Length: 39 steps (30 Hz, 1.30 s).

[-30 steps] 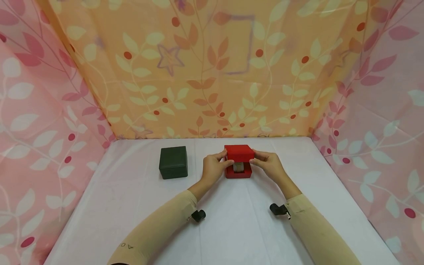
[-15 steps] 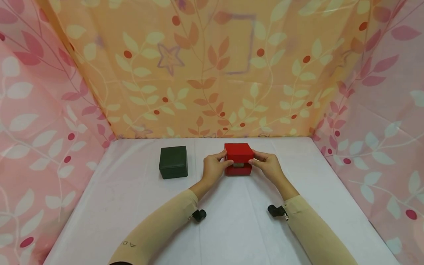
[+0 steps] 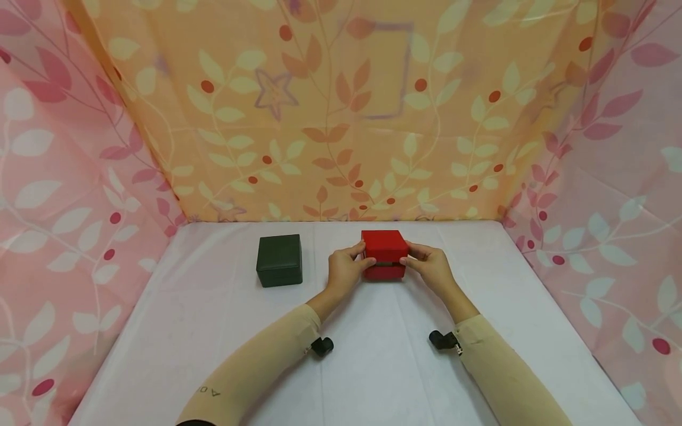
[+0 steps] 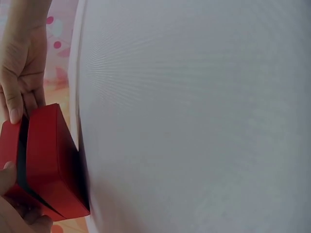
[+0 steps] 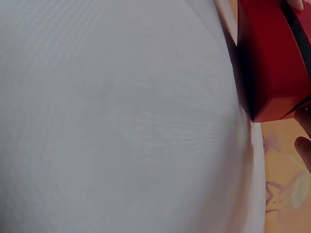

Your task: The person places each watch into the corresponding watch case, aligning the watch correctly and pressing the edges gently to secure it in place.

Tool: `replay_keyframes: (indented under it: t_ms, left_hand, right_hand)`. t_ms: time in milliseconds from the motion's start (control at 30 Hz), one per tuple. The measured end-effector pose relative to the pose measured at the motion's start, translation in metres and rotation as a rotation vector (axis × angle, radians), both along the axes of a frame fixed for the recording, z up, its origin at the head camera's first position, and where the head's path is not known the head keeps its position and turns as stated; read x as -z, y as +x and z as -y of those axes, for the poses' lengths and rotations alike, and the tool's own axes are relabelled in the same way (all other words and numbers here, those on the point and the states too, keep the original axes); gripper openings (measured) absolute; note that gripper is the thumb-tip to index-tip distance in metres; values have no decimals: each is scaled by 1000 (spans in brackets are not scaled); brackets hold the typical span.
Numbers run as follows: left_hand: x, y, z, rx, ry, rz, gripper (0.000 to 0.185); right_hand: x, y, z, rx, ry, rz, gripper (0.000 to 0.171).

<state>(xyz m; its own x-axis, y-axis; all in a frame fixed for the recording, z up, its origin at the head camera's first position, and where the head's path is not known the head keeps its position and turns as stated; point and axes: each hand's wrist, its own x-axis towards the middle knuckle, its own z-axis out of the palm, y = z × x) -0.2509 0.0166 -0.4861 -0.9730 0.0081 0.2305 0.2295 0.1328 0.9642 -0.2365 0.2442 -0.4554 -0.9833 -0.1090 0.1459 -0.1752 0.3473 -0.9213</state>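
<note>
In the head view, a red box (image 3: 385, 244) stands on the white table with its hinged lid almost down. A narrow dark gap (image 4: 22, 160) runs between lid and base, clearest in the left wrist view. My left hand (image 3: 343, 269) pinches the lid's left side, thumb at the front corner and fingers behind. On the opposite side my right hand (image 3: 434, 266) grips the lid in the same manner. What lies inside the box is hidden now. The right wrist view catches the red box's side wall (image 5: 277, 63) and a few fingertips (image 5: 305, 148).
A closed dark green box (image 3: 279, 260) stands left of my left hand. White cloth (image 3: 373, 355) covers the table. Behind it hangs an orange leaf-patterned curtain (image 3: 319, 160), with pink curtains (image 3: 80, 207) along both sides.
The red box's lid has come down, narrowing the opening to a slit. A pale grey object seen inside earlier is now covered. Both hands have kept their hold; the green box stays put.
</note>
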Motion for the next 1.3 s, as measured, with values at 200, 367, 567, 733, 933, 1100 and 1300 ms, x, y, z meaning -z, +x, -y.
replay_keyframes:
  t_ms: [200, 367, 567, 733, 933, 1100, 1300]
  left_hand:
    - [4, 0, -1, 8, 22, -3, 56]
    - [5, -2, -1, 9, 31, -6, 56]
    - [9, -4, -1, 19, 22, -13, 56]
    - [11, -6, -1, 19, 15, -24, 57]
    - [11, -7, -2, 25, 14, -8, 58]
    - [9, -8, -1, 26, -22, 8, 59]
    - [9, -8, 1, 27, -105, 49, 59]
  right_hand:
    - [5, -2, 0, -9, -45, 2, 55]
    - [5, -3, 0, -8, -50, 15, 54]
    - [16, -11, -3, 0, -33, 21, 55]
    - [37, -24, -11, 4, -56, 4, 58]
    - [38, -25, -11, 17, -20, -18, 58]
    - [38, -26, -11, 21, -16, -24, 58]
    - [41, -24, -13, 9, 36, -16, 52]
